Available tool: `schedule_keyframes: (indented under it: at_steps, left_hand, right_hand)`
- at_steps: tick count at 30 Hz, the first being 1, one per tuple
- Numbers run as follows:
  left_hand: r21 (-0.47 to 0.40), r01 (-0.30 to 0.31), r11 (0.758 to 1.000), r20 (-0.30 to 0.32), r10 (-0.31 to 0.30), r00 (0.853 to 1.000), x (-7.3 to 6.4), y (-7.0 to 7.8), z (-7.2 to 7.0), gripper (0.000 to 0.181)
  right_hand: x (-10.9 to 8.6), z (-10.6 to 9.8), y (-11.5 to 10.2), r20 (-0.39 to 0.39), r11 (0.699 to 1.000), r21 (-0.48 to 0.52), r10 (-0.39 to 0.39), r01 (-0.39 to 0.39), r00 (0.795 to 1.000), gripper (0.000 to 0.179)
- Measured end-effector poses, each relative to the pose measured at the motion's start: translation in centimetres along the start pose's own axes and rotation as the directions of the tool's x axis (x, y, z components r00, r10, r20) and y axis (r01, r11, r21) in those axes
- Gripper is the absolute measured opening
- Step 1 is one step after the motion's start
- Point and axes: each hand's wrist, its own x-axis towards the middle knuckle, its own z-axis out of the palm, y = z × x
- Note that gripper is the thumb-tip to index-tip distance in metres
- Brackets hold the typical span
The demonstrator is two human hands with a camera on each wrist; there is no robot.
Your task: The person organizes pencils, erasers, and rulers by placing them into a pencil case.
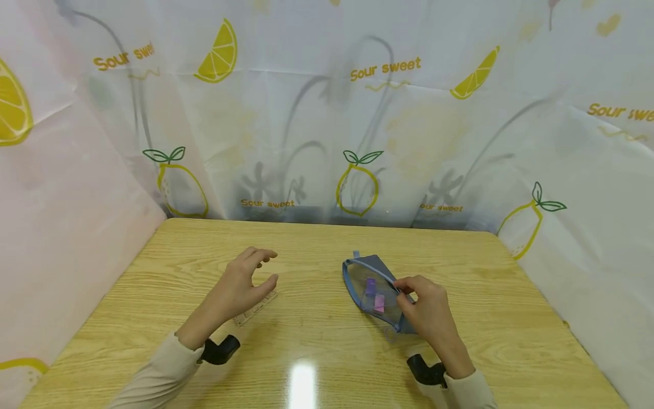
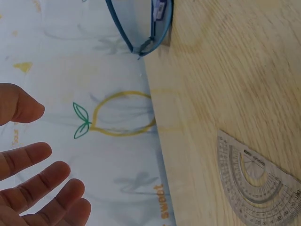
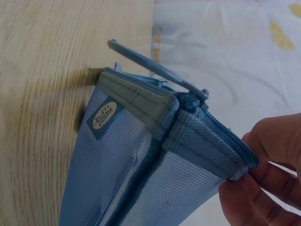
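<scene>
My right hand (image 1: pixel 426 307) pinches the zippered edge of a blue mesh pouch (image 1: pixel 357 275) between thumb and fingers, at the right of the table. The pouch's mouth gapes, and a purple block (image 1: pixel 370 286) and a pink block (image 1: pixel 379 303) show inside it. In the right wrist view the pouch stands upright, its long zip pull (image 3: pixel 150 66) jutting out by a small label (image 3: pixel 105 117). My left hand (image 1: pixel 242 287) hovers at the left with fingers spread and nothing held. Beneath it lies a clear protractor (image 2: pixel 225 165), partly covered by the hand in the head view.
The wooden table (image 1: pixel 306 255) reaches back to a white curtain (image 1: pixel 306 113) printed with lemons, which also hangs along both sides. Black wrist mounts (image 1: pixel 221 349) sit on both forearms. A bright glare (image 1: pixel 303 386) lies on the near part of the tabletop.
</scene>
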Motion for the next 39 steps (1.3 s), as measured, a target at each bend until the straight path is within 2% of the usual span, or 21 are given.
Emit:
schedule_keyframes:
  at_steps: [9,17,26,35,39]
  left_hand:
    - [0.013,0.039,0.999,0.008,-0.040,0.999,-1.1,-1.0,-0.3,0.033]
    - [0.011,0.114,0.993,0.046,-0.115,0.992,-2.1,-1.4,-0.5,0.031]
    - [0.014,0.145,0.989,0.094,-0.146,0.985,-2.8,-2.0,-0.4,0.026]
    - [0.017,0.167,0.986,0.084,-0.168,0.982,-3.5,-2.8,0.2,0.026]
    - [0.016,0.190,0.982,0.109,-0.190,0.976,-3.8,-3.2,0.4,0.027]
  right_hand:
    - [0.1,-0.2,-0.1,0.032,0.999,-0.011,0.035,-0.035,0.999,0.027]
    - [0.2,-0.3,0.0,0.024,0.999,-0.041,0.031,-0.030,0.999,0.026]
    - [0.3,-0.2,0.1,0.040,0.998,-0.063,0.022,-0.020,0.999,0.025]
    - [0.3,-0.4,-0.3,0.087,0.996,-0.072,0.052,-0.046,0.995,0.026]
    - [0.2,-0.4,-0.3,0.102,0.996,-0.073,0.062,-0.055,0.993,0.025]
